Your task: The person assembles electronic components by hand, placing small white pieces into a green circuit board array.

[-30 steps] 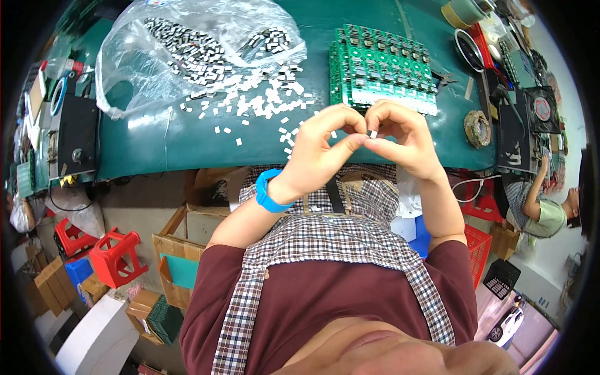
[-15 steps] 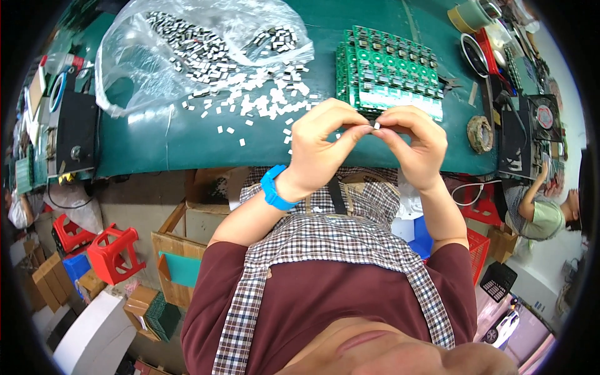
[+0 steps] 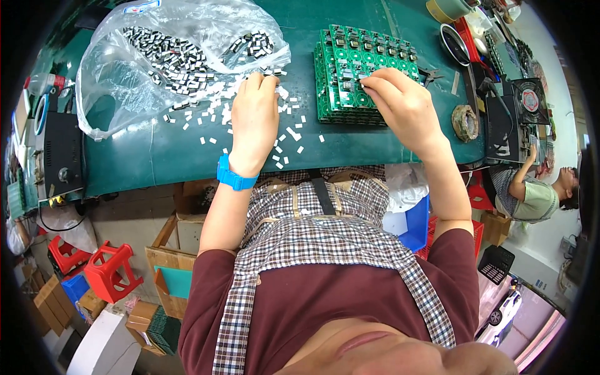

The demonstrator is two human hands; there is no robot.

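Note:
Small black-and-white rectangular pieces (image 3: 172, 59) lie heaped in and spilling from a clear plastic bag (image 3: 100, 100), with loose white ones scattered toward the table's near edge. Over the spilled pieces, my left hand (image 3: 255, 119) reaches down with its fingers curled close together; whatever is at its fingertips is hidden. My right hand (image 3: 403, 106) is closed in a pinch at the top of a stack of green circuit boards (image 3: 334, 81). A bit of a small white piece shows between its fingertips, against the components of the top board.
Pliers (image 3: 430, 76) and a tape roll (image 3: 464, 123) lie right of the boards. A black box-shaped device (image 3: 62, 156) stands at the left edge, and a fan-like unit (image 3: 530, 100) at the right. Another person (image 3: 531, 194) sits beyond it. Red stools (image 3: 112, 272) stand below.
My hands have parted from a shared pinch on a small white piece. The left moved left to the pile; the right moved forward over the boards with the piece. The view shifted slightly.

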